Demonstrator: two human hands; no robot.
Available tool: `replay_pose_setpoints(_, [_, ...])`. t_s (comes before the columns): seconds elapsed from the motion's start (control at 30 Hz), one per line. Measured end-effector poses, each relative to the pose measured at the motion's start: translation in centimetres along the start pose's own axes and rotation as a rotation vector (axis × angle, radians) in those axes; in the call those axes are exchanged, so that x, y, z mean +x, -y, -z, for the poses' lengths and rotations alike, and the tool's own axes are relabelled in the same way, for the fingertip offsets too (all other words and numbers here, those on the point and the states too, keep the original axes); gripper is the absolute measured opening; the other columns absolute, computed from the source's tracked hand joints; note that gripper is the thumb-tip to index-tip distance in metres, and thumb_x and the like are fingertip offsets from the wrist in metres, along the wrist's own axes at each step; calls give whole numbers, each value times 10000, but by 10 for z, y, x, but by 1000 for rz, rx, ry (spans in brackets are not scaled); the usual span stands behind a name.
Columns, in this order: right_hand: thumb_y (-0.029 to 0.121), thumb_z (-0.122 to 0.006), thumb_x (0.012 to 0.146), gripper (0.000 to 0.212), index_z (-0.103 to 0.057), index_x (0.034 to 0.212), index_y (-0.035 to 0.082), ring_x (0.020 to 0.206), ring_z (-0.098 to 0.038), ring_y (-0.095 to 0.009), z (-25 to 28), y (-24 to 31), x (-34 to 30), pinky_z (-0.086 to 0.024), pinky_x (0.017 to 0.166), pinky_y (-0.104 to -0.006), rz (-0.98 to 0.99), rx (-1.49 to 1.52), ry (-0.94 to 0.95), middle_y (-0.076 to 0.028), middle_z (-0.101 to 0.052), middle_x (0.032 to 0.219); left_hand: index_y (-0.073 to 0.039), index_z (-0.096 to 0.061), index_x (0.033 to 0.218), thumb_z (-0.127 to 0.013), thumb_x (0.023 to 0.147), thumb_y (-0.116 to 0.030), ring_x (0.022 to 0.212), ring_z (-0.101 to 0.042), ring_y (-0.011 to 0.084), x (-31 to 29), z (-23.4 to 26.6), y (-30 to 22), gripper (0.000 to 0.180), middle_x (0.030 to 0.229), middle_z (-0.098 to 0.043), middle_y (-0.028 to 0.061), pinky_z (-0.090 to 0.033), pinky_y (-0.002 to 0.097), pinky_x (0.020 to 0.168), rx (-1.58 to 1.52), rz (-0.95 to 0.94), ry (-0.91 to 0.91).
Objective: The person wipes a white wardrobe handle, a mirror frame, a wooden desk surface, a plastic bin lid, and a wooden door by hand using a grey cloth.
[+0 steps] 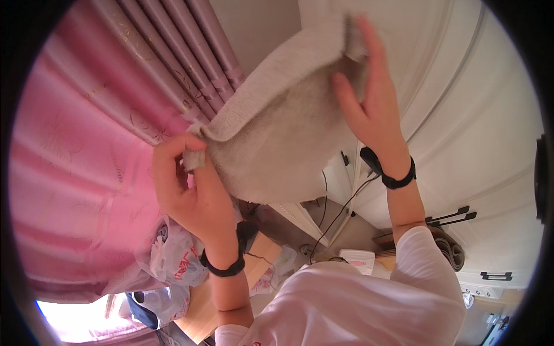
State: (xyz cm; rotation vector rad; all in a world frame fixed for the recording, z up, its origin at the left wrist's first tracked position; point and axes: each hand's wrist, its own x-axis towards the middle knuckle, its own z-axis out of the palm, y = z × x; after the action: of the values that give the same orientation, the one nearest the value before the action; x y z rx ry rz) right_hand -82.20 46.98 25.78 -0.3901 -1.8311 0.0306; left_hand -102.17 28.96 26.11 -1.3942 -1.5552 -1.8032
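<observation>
A light grey fuzzy cloth [277,150], perhaps a towel, is held up in front of me, its upper edge folded over in a strip. My left hand [193,179] is closed on its left corner, and a bit of the cloth pokes out between thumb and fingers. At the upper right corner, my right hand [375,104] holds the cloth between thumb and fingers, slightly blurred by motion. The right fingertips are partly lost against the cloth's edge. Black bands circle both my wrists.
Pink curtains [86,155] hang at the left. White cabinet doors [461,132] with black handles stand at the right. Below are stuffed plastic bags [176,254], a wooden surface [202,311], a black cable [340,210] and a rolled grey mat [450,251].
</observation>
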Motion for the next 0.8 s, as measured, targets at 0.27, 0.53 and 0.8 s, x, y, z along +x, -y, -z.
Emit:
replay_pose_setpoints(0.27, [218, -696, 906, 560, -567, 1439, 104, 968, -591, -327, -9, -4, 3, -471, 884, -464, 54, -106, 314, -113, -654, 966, 20, -655, 1160, -593, 899, -9, 1117, -587, 322, -10, -7, -7, 270, 1147, -662, 139, -443, 401, 1000, 296, -79, -4])
replay_pose_setpoints(0.53, [397, -699, 911, 365, -674, 1169, 140, 1056, -603, -289, -35, -8, 1, -459, 972, -431, 323, -11, 278, -49, -645, 1101, 13, -645, 1237, -659, 882, -89, 1169, -571, 403, -22, -11, -16, 370, 1220, -654, 164, -449, 489, 1012, 434, -262, 323])
replay_pose_setpoints(0.8, [469, -659, 924, 432, -650, 1160, 107, 1057, -597, -312, -33, -38, 10, -453, 976, -446, 398, 19, 379, -68, -649, 1111, 15, -647, 1224, -687, 883, -94, 1142, -582, 403, -29, -12, -12, 360, 1186, -656, 173, -456, 493, 998, 424, -239, 329])
